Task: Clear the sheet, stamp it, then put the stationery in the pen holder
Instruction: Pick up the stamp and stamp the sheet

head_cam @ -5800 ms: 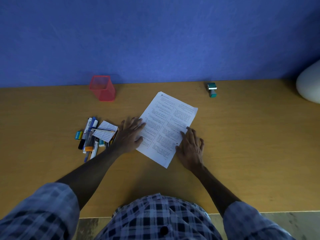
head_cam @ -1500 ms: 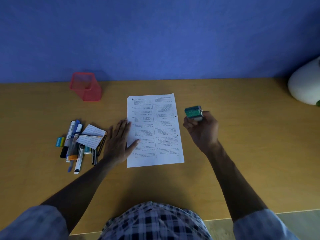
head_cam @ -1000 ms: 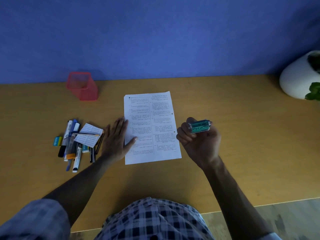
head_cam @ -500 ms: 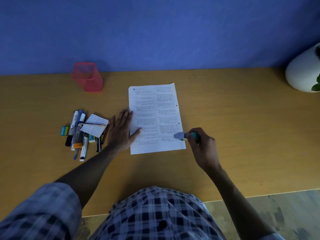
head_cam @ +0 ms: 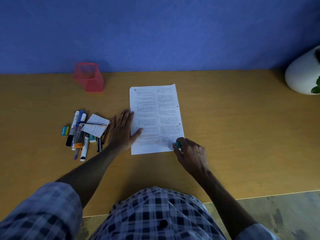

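While the pens [head_cam: 78,134] and pink holder [head_cam: 89,77] lie where they were 0.5 s ago, the left hand [head_cam: 123,131] stays flat, fingers spread, on the sheet [head_cam: 155,118]. At right, the right hand [head_cam: 190,154], clenched on the stamp [head_cam: 178,145], has moved down to the sheet's near right corner.

The right hand [head_cam: 192,153] covers most of the teal stamp [head_cam: 178,145]; its blurred base hides its contact with the sheet [head_cam: 155,118]. The print is unreadable. The white plant pot [head_cam: 303,75] runs off the right edge.
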Motion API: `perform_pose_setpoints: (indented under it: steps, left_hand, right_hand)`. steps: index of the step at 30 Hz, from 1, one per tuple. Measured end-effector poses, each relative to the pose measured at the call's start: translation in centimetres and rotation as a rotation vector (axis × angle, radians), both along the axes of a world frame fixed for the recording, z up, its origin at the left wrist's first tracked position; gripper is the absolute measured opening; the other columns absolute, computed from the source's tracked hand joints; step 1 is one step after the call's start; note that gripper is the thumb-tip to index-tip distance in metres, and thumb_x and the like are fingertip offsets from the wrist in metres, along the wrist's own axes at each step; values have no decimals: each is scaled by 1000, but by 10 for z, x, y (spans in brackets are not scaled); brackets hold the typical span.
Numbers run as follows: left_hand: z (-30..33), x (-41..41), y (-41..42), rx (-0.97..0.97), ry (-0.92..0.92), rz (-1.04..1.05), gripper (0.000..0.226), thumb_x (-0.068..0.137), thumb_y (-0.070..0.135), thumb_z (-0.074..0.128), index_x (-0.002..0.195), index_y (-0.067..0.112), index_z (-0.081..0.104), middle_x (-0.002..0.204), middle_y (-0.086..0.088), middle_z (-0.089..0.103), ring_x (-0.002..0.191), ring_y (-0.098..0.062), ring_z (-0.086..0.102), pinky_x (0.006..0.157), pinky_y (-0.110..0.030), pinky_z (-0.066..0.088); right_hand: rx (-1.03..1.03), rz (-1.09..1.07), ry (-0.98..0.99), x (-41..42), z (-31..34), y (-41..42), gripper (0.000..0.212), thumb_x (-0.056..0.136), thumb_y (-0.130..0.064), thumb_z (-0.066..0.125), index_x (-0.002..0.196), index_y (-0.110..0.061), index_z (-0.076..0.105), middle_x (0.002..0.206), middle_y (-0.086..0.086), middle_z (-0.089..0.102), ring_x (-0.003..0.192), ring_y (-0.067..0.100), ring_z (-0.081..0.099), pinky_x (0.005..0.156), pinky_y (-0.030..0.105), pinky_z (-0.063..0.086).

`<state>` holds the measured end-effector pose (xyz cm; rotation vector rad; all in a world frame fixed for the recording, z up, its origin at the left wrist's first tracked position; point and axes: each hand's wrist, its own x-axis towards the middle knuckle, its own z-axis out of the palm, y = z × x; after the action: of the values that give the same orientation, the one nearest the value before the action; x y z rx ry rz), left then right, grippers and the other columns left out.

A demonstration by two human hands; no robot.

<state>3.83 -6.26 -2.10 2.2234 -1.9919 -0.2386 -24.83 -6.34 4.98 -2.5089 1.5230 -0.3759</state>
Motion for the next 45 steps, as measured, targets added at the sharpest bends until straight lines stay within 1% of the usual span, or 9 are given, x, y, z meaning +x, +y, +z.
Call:
perform_pose_setpoints:
  steps: [3, 7, 9, 15, 24, 35, 41, 43, 45]
  left_hand:
    - [-1, 1, 1, -5, 5, 0, 81, 93, 68, 28, 153, 15, 17, 162, -4, 16, 150, -21, 10, 121, -50, 10]
    - [-2, 1, 0, 0, 10, -2, 81, 93, 69, 27, 153, 16, 16, 162, -4, 16, 150, -21, 9, 121, -50, 9]
    - [-1, 1, 0, 1, 10, 1, 81, 93, 69, 27, 154, 16, 16, 162, -4, 15, 150, -21, 9, 121, -50, 9]
    - [-2, 2, 0, 7, 10, 5, 81, 93, 68, 28, 154, 16, 15, 163, -3, 14, 150, -20, 9, 121, -50, 9]
    - [-3, 1, 0, -5, 20, 4, 80, 94, 65, 34, 154, 16, 15, 163, -3, 14, 151, -20, 8, 121, -49, 8]
    - [-2, 2, 0, 16, 5, 16, 81, 93, 67, 30, 154, 16, 14, 163, -3, 13, 150, -20, 8, 121, -50, 9]
    - [0, 2, 0, 21, 16, 6, 82, 92, 69, 29, 154, 17, 17, 162, -4, 16, 150, -21, 9, 120, -50, 10]
    - [0, 3, 0, 21, 12, 5, 83, 92, 70, 27, 153, 16, 17, 162, -4, 16, 150, -21, 9, 120, -50, 10]
    - [0, 3, 0, 27, 5, 1, 83, 91, 71, 26, 153, 16, 18, 162, -4, 16, 150, -21, 10, 120, -51, 11]
  right_hand:
    - [-15, 19, -13, 2, -3, -2, 17, 94, -30, 58, 83, -17, 56, 66, -4, 59, 45, 9, 39, 42, 16, 16]
    - [18, 16, -14, 7, -12, 1, 17, 97, -33, 52, 90, -18, 56, 75, -3, 60, 45, 13, 49, 38, 24, 40]
    - [21, -7, -44, 10, -15, 4, 16, 98, -31, 51, 92, -17, 55, 79, -2, 61, 44, 14, 49, 37, 27, 43]
    - [-21, -52, -84, 16, -21, 9, 13, 96, -25, 51, 90, -13, 52, 78, -2, 59, 38, 12, 32, 41, 14, 11]
    - [-91, -30, -159, 17, -32, 3, 13, 88, -15, 59, 84, -15, 47, 69, -2, 56, 37, 13, 32, 36, 18, 26]
    - [-87, -55, -150, 17, -30, 6, 16, 85, -15, 62, 82, -16, 47, 67, -1, 56, 36, 19, 41, 44, 18, 21]
    - [-40, -68, -106, 18, -22, 5, 12, 92, -23, 54, 84, -15, 51, 71, -2, 57, 39, 20, 45, 44, 19, 25]
    - [-17, -102, -140, 16, -15, 7, 14, 94, -27, 53, 85, -17, 50, 71, -4, 58, 43, 17, 49, 46, 19, 26]
    - [41, -180, -288, 12, -3, 9, 15, 97, -30, 52, 86, -19, 51, 71, -10, 59, 47, 4, 49, 45, 18, 27]
